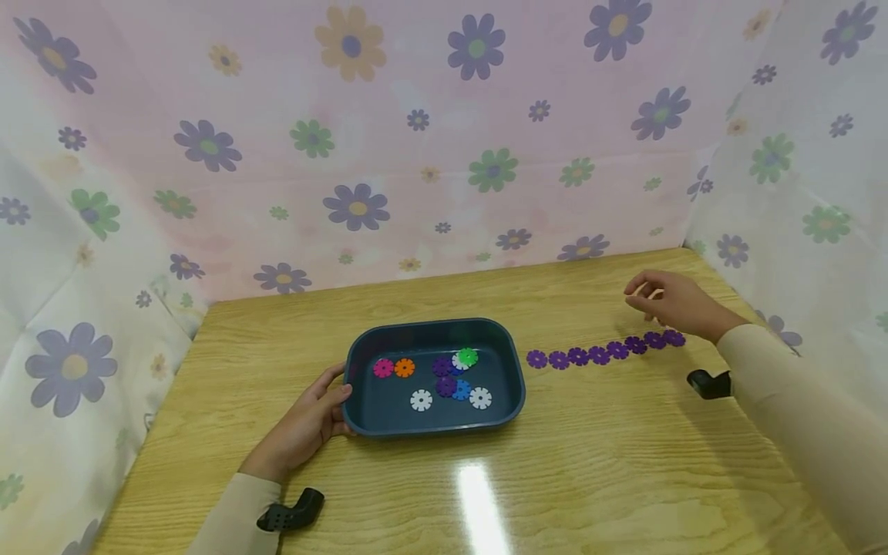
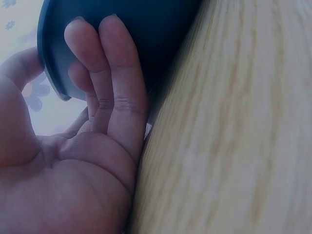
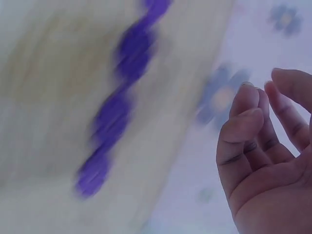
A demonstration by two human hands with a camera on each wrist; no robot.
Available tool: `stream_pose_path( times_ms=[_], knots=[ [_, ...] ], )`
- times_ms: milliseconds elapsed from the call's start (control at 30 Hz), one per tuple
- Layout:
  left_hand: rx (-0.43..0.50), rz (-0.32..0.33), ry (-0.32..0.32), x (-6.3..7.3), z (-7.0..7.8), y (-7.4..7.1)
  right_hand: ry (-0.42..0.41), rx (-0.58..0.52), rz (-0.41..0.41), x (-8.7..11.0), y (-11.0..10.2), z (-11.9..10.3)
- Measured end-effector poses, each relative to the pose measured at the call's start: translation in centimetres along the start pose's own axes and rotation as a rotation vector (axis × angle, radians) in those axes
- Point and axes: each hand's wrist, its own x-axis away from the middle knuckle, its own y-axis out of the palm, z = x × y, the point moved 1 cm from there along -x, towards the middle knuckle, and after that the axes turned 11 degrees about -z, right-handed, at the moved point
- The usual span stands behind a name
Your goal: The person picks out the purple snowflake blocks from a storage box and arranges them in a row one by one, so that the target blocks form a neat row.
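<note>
A dark blue rectangular tub point(image 1: 385, 401) stands on the wooden table, with several notched plastic snowflake discs in it. My left hand point(image 1: 305, 424) holds the tub's left end, thumb at the rim. In the left wrist view its fingers point(image 2: 124, 92) lie against the tub's outer wall point(image 2: 161, 34). To the right of the tub, several purple snowflake discs point(image 1: 599, 354) lie in a long row. Above the right end of that row is my right hand point(image 1: 673, 301), its fingers loosely bent and nothing between them. The purple row point(image 3: 112, 119) is blurred in the right wrist view.
Inside the tub are a pink disc point(image 1: 383, 368), an orange disc point(image 1: 405, 368), a green disc point(image 1: 469, 356), and white, blue and purple ones. Flower-patterned cloth point(image 1: 416, 193) stands behind the table point(image 1: 590, 462) and along both its sides.
</note>
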Motion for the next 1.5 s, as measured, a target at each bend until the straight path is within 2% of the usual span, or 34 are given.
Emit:
stream_pose_path(
  times_ms=[200,433,567,733,900,1000,1067,1267,1500],
  knots=[
    [-0.002,-0.003,0.008,0.1,-0.2,-0.1,-0.132,0.012,-0.006,-1.7,1.6,-6.5],
    [-0.01,0.004,0.008,0.2,-0.3,-0.2,-0.325,-0.002,-0.033,-3.4,4.3,-12.9],
    [-0.005,-0.001,0.014,0.2,-0.3,-0.2,-0.409,-0.001,-0.081,-4.1,6.0,-16.0],
    [0.004,-0.003,0.019,0.3,-0.3,-0.3,-0.482,0.002,-0.183,-5.2,7.7,-19.5],
    [0.012,0.008,0.011,0.3,-0.3,-0.2,-0.469,-0.105,-0.344,-6.7,9.2,-22.0],
    [0.011,0.017,0.004,0.1,-0.3,-0.2,-0.436,-0.187,-0.408,-7.5,10.3,-23.1],
    [0.01,0.022,-0.002,0.0,-0.3,-0.2,-0.436,-0.203,-0.436,-8.0,11.1,-23.6],
    [0.003,0.031,-0.01,-0.2,-0.3,-0.1,-0.403,-0.176,-0.544,-9.1,13.2,-23.9],
    [0.012,0.023,0.001,-0.1,-0.4,-0.3,-0.311,-0.072,-0.637,-10.0,13.8,-24.3]
  ],
)
